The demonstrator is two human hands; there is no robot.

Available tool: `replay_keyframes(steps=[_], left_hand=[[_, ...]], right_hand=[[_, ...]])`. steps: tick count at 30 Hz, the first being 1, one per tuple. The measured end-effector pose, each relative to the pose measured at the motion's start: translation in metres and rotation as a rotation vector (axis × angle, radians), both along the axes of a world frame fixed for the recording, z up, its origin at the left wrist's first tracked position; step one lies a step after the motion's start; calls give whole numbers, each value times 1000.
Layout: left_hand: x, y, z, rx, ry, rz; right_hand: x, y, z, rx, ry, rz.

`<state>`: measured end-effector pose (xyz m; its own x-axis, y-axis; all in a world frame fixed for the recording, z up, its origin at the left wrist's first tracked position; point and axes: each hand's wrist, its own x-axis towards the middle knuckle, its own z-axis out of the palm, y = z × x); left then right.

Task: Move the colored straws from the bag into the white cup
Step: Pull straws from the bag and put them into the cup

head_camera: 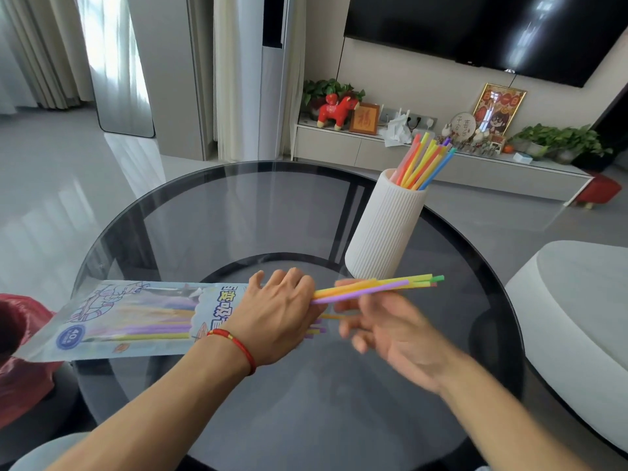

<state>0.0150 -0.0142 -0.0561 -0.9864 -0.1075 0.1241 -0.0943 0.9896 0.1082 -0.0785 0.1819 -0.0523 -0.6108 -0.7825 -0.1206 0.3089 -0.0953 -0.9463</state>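
A printed plastic straw bag (pixel 136 317) lies flat on the left of the round glass table (pixel 238 215), with yellow and purple straws showing through it. My left hand (pixel 278 314) presses down on the bag's open right end. A bundle of yellow, orange, purple and green straws (pixel 401 283) sticks out of that end, pointing right. My right hand (pixel 397 334), blurred by motion, has its thumb above and its fingers below this bundle. The ribbed white cup (pixel 384 232) stands upright just beyond, holding several colored straws (pixel 424 161).
A red plastic bag (pixel 20 334) sits off the table's left edge. A white rounded seat (pixel 577 317) stands close on the right. Beyond the table are a low TV cabinet (pixel 339 144) with ornaments and a red stool (pixel 598 190).
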Motion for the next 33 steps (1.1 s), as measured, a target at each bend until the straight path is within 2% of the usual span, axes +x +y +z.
replay_keyframes(steps=[4,8,13,20,27,30,33], left_hand=[[1,4,-2,15,22,8],[3,-8,-6,-15,-29,35],[1,4,-12,7,-49,-40],[-1,-10,-16,53,-185,-5],[-1,-7,-15,98,-177,-36],[0,-7,-16,100,-174,-38],[-2,-5,-20,136,-165,-21]], right_hand=[[23,-46,-5,12,138,-432],[8,-36,5,24,140,-605],[12,-32,-1,123,177,-483],[-32,19,42,181,509,-598],[-55,37,97,470,953,-532],[-55,14,82,650,989,-512],[-46,-6,46,695,901,-497]])
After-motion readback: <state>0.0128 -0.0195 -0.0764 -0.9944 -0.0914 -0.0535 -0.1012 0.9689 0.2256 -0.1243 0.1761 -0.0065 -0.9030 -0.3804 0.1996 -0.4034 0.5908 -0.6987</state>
